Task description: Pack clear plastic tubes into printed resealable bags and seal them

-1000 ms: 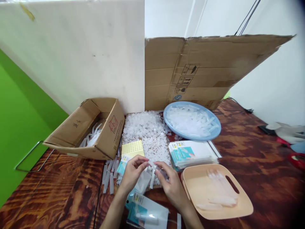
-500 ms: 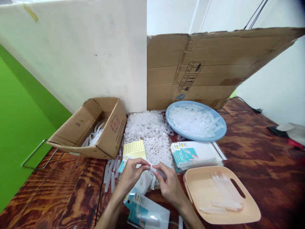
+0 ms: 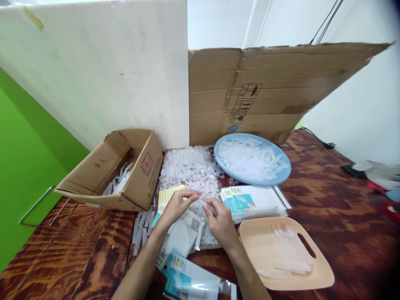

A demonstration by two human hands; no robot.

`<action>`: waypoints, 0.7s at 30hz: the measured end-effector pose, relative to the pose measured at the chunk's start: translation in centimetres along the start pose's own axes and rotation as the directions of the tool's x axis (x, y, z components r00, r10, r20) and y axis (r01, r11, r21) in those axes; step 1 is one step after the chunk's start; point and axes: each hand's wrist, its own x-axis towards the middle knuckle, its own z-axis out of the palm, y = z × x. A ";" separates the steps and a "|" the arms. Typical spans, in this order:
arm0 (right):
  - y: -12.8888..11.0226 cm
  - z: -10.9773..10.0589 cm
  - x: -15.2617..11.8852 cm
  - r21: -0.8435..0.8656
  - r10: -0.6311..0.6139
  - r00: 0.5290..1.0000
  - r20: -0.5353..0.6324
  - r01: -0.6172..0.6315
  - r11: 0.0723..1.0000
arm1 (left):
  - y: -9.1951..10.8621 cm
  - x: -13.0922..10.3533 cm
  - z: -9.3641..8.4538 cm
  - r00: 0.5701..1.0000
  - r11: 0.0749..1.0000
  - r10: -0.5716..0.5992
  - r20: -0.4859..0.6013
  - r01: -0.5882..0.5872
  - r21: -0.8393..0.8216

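Note:
My right hand point(image 3: 218, 214) is closed around a small translucent tube point(image 3: 210, 205), over a heap of small clear plastic pieces point(image 3: 190, 166). Just to its left, my left hand point(image 3: 183, 203) has thumb and fingertips pressed near each other; whatever they hold is too small to make out. Under my left hand lie a yellow dotted sheet point(image 3: 168, 195) and white cards in clear bags point(image 3: 181, 237). Closer to me is a teal and white package point(image 3: 195, 283) with a clear tube on it.
An open cardboard box point(image 3: 137, 179) with white strips stands left. A blue basin point(image 3: 283, 179) of translucent pieces is at back right, before a cardboard sheet point(image 3: 275, 83). Packaged cards point(image 3: 259, 200) and a beige tray point(image 3: 250, 250) with translucent tubes lie right.
My hands were together on the tube; now they are apart, with the tube in my right hand. My left hand has moved up and left. The view has shifted slightly.

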 end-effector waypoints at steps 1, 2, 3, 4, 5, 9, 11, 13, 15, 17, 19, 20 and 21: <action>0.0 -0.1 0.3 0.014 0.017 0.999 -0.044 -0.017 1.000 | -0.3 1.1 -0.1 0.998 0.997 0.013 -0.057 -0.009 0.078; -0.1 -0.2 0.4 0.031 0.039 0.996 -0.083 -0.037 0.999 | -0.6 2.1 -0.2 0.993 0.991 0.016 -0.121 0.001 0.135; -0.1 -0.2 0.5 0.051 0.062 0.992 -0.111 -0.056 0.997 | -1.0 3.2 -0.3 0.983 0.985 0.010 -0.181 0.022 0.174; -0.3 -0.3 0.4 0.071 0.080 0.989 -0.128 -0.071 0.995 | -1.5 4.1 -0.3 0.974 0.979 0.001 -0.226 0.045 0.198; -0.4 -0.4 0.3 0.088 0.090 0.987 -0.135 -0.078 0.993 | -1.9 4.9 -0.4 0.966 0.973 -0.005 -0.258 0.065 0.224; -0.8 -0.8 -0.6 0.137 0.082 0.989 -0.126 -0.064 0.988 | -2.8 6.5 -0.8 0.953 0.959 -0.007 -0.304 0.092 0.269; -1.0 -0.9 -1.0 0.144 0.077 0.989 -0.127 -0.059 0.988 | -2.4 6.0 -1.2 0.952 0.964 0.008 -0.307 0.074 0.256; -1.1 -1.1 -1.2 0.135 0.073 0.989 -0.128 -0.056 0.989 | -1.5 4.5 -1.6 0.953 0.974 0.028 -0.300 0.042 0.223; -1.1 -1.2 -1.3 0.121 0.069 0.990 -0.125 -0.054 0.991 | -0.4 2.2 -1.8 0.963 0.986 0.040 -0.267 0.006 0.169; -1.2 -1.2 -1.4 0.115 0.066 0.991 -0.116 -0.053 0.992 | 0.6 -0.4 -1.7 0.981 0.999 0.024 -0.191 -0.016 0.042; -1.2 -1.0 -1.5 0.126 0.059 0.994 -0.096 -0.047 0.991 | 1.2 -2.9 -1.4 0.994 0.988 -0.017 -0.104 0.001 -0.155; -1.2 -0.9 -1.6 0.137 0.052 0.995 -0.081 -0.040 0.990 | 1.3 -3.8 -1.2 0.997 0.972 -0.036 -0.072 0.018 -0.234; -1.3 -0.8 -1.7 0.150 0.042 0.997 -0.066 -0.032 0.988 | 1.3 -4.6 -1.0 0.997 0.957 -0.054 -0.053 0.037 -0.288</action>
